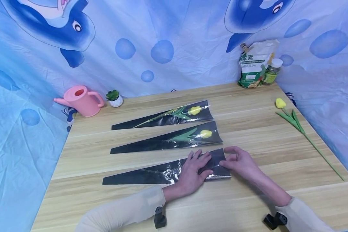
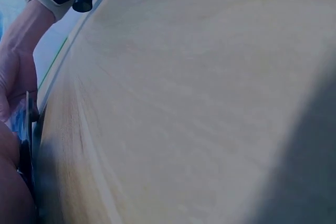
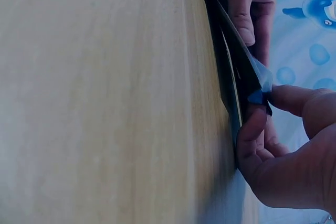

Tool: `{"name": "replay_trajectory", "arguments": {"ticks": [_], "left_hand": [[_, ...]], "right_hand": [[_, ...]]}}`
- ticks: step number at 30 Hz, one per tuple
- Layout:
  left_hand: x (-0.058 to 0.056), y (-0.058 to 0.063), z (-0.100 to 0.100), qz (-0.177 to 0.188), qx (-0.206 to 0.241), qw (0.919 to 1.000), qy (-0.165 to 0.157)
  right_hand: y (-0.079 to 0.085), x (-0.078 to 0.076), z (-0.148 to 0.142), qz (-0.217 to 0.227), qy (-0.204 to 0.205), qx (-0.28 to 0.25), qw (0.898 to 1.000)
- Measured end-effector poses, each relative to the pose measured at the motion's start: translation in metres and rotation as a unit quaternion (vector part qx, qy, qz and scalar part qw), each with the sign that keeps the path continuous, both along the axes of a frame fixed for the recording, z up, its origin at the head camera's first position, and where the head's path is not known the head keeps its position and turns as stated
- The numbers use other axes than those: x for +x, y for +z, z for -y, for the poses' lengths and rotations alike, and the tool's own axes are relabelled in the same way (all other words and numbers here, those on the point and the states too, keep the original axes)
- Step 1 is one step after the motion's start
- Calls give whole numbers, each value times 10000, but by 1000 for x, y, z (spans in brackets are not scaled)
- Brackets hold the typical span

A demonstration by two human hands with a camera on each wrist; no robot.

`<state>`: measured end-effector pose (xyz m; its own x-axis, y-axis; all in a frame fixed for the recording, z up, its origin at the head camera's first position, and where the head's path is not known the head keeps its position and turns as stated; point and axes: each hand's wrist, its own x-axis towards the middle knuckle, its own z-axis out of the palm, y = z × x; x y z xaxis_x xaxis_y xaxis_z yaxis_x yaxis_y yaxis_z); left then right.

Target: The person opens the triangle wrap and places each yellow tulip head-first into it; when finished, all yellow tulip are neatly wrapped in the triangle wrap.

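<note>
A black flower sleeve with a clear front (image 1: 127, 178) lies nearest the person on the table. My left hand (image 1: 191, 174) rests on it with fingers spread, pressing its wider part. At the wide right end, my right hand (image 1: 245, 166) pinches the edge between thumb and fingers; the right wrist view shows the sleeve's layers (image 3: 244, 72) slightly parted there. Farther back lie two more sleeves, the middle one (image 1: 142, 146) and the far one (image 1: 123, 124), each holding a yellow tulip. A loose yellow tulip (image 1: 280, 103) with a long green stem lies at the right.
A pink watering can (image 1: 88, 104) and a small potted succulent (image 1: 116, 101) stand at the back left. At the back right are a green-and-white bag (image 1: 252, 69) and a white-lidded jar (image 1: 271, 75). A blue cloth with printed dolphins hangs behind the wooden table (image 1: 84, 154).
</note>
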<state>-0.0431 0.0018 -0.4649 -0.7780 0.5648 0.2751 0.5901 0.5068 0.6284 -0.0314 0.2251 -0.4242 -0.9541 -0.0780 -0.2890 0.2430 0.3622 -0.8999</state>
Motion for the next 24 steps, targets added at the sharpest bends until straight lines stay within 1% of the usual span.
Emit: {"name": "replay_trajectory", "arguments": {"ticks": [3,5,9,12,14,17,19,21,24], "left_hand": [[0,-1,-1,-37,237,9997,50],[-1,-2,-1,-38,516,9986,124],[-1,-1,-3,170,993,9944,329],[-1,0,-3,347,1201,9908,517],[-2,1,-3,396,1362,9880,609],[-3,1,-3,332,1551,9851,670],[-4,2,-2,243,1655,9838,653],[-4,3,-2,141,1763,9824,598],[-5,5,-2,-51,1963,9793,487]], "right_hand": [[0,-1,1,-21,-57,-28,10000],[0,-1,2,-2,-74,-54,10000],[0,-1,1,65,-99,-16,9999],[-1,-1,-1,92,-79,-9,9999],[-2,-1,-4,102,-16,-83,9999],[-4,-2,-9,129,107,-433,9989],[-5,-2,-11,118,221,-649,9976],[-6,-3,-12,127,252,-798,9964],[-5,-5,-12,91,258,-689,9973]]}}
